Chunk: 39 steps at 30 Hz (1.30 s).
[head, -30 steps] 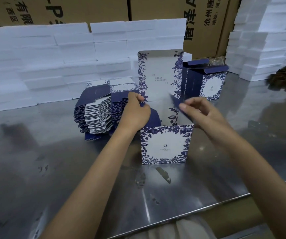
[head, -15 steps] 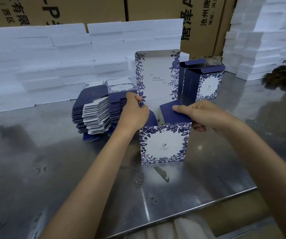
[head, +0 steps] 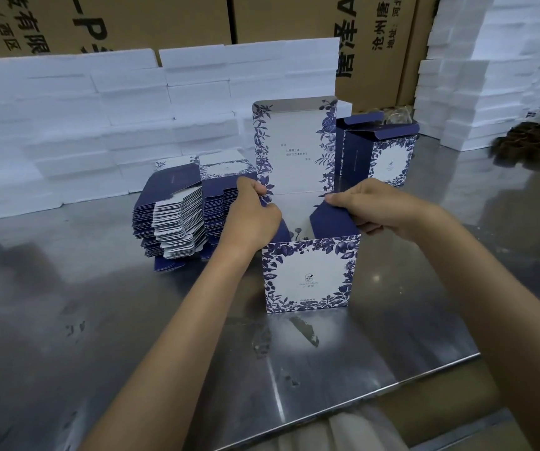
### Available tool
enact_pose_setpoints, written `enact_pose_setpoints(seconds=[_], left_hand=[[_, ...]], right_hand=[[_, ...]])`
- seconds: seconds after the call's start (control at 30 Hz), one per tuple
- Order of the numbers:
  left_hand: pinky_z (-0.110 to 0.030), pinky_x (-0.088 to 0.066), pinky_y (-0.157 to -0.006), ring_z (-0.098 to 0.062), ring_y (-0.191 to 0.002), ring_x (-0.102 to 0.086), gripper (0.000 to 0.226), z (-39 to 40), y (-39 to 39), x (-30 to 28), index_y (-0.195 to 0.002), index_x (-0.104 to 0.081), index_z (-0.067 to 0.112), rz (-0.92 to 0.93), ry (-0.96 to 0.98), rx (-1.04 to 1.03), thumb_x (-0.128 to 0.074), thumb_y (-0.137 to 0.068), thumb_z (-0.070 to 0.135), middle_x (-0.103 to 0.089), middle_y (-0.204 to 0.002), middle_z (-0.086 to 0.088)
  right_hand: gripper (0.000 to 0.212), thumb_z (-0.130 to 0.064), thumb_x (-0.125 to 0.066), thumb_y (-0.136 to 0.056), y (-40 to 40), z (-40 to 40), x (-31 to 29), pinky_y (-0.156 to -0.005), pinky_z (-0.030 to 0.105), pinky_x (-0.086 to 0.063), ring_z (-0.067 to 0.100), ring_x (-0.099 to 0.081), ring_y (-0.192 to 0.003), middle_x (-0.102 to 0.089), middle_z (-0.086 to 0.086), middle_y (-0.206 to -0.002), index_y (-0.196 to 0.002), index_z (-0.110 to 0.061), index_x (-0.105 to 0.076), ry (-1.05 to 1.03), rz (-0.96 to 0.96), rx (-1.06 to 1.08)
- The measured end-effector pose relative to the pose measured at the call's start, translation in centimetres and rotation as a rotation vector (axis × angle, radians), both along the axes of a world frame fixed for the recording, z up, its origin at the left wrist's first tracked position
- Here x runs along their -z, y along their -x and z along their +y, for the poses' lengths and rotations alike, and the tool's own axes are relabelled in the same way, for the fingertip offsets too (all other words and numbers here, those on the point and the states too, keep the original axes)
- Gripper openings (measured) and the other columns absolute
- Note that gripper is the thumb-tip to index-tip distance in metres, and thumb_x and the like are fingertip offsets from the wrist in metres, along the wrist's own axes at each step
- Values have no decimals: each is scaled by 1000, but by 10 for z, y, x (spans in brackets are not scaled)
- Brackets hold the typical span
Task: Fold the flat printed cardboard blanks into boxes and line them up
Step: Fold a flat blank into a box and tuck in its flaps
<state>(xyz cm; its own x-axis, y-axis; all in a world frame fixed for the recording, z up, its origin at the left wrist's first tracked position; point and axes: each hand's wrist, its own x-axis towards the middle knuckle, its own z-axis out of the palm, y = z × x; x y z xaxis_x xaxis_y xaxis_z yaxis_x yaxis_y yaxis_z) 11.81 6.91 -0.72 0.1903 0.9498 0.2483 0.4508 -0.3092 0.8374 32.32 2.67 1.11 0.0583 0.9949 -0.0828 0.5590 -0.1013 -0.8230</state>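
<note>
A half-formed white box with blue floral print [head: 309, 276] stands upright on the steel table, its tall lid panel [head: 294, 148] raised at the back. My left hand [head: 255, 216] pinches the box's left side flap at the top. My right hand [head: 376, 206] pinches the dark blue right side flap [head: 332, 219], which is folded inward over the opening. A stack of flat blue-and-white blanks [head: 177, 216] lies left of the box. One folded box [head: 380, 151] with open top flaps stands behind on the right.
The steel table [head: 99, 320] has its front edge running from the lower middle up to the right. White foam blocks [head: 99, 118] are stacked along the back and at the far right [head: 489, 76]. Brown cartons [head: 294, 21] stand behind them. Dark brown items [head: 535, 148] lie at the right edge.
My right hand has brought the dark blue right flap from upright down inward over the box opening. My left hand has stayed on the left flap.
</note>
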Motion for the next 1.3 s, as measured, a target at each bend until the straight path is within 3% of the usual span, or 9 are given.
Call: enact_pose_setpoints(seconds=[0.33, 0.63, 0.77, 0.83, 0.9, 0.97, 1.07, 1.2, 1.3], left_hand=[[-22, -35, -58, -5, -69, -45, 22, -1, 0, -3, -112, -38, 18, 63, -16, -10, -51, -96, 9, -44, -85, 8], [-25, -36, -56, -7, -66, -47, 23, -3, -1, -3, -115, -37, 17, 19, -8, -30, -51, -97, 12, -46, -83, 7], [-31, -36, -57, -14, -58, -45, 43, -8, -5, 2, -134, -31, 21, -172, -42, -64, -48, -96, 9, -48, -74, 4], [-32, -36, -58, -14, -59, -46, 40, -9, -6, 2, -135, -38, 25, -190, -66, -77, -42, -99, 9, -50, -72, 5], [-34, -39, -68, -17, -73, -52, 25, -11, -6, 2, -115, -56, 20, -253, -40, -108, -36, -101, 13, -58, -81, 5], [-34, -42, -75, -21, -87, -57, 30, -15, -5, 3, -91, -65, 19, -450, 73, -127, -37, -100, 17, -65, -94, 1], [-22, -49, -60, -16, -84, -66, 36, -17, -1, 6, -95, -75, 18, -619, 252, -86, -40, -99, 25, -74, -101, 0], [-26, -47, -69, -13, -85, -63, 19, -10, 4, 2, -102, -73, 18, -443, 226, -41, -56, -94, 17, -72, -100, 1], [-15, -44, -54, -3, -66, -57, 18, 0, 1, -13, -92, -75, 20, -309, 212, -10, -58, -92, 15, -67, -82, 8]], right_hand=[[52, -46, -53, -103, -5, 10, -8, -43, 21, -25, 14, -24, -46, -29, -7, -50, -63, -23, -28, 5, -45, 10], [43, -50, -62, -97, 1, 13, 7, -42, 21, -34, 16, -41, -49, -46, 2, -61, -74, -17, -47, -251, 89, 159], [25, -59, -53, -99, 7, 13, 7, -74, 26, -51, 8, -63, -87, -65, -10, -102, -104, -36, -63, -406, 244, 181], [28, -57, -45, -102, 9, 13, 4, -86, 31, -49, 6, -63, -95, -68, -17, -103, -101, -39, -67, -395, 462, 178], [38, -59, -44, -102, 9, 13, 2, -88, 32, -46, 7, -64, -95, -72, -17, -98, -90, -33, -69, -370, 574, 187], [46, -59, -51, -99, 10, 10, 3, -86, 28, -45, 7, -65, -99, -73, -15, -101, -72, -27, -71, -326, 494, 199], [41, -43, -67, -94, 11, 3, 11, -65, 13, -44, -5, -62, -68, -68, -22, -71, -60, -20, -63, -249, 317, 150], [19, -14, -73, -90, 12, 2, 11, -81, 31, -47, 16, -62, -85, -66, 6, -97, -86, -20, -56, -206, 369, 116], [6, -16, -69, -85, 21, 11, -5, -78, 32, -44, 17, -58, -82, -65, 3, -91, -88, -19, -65, -135, 225, 146]])
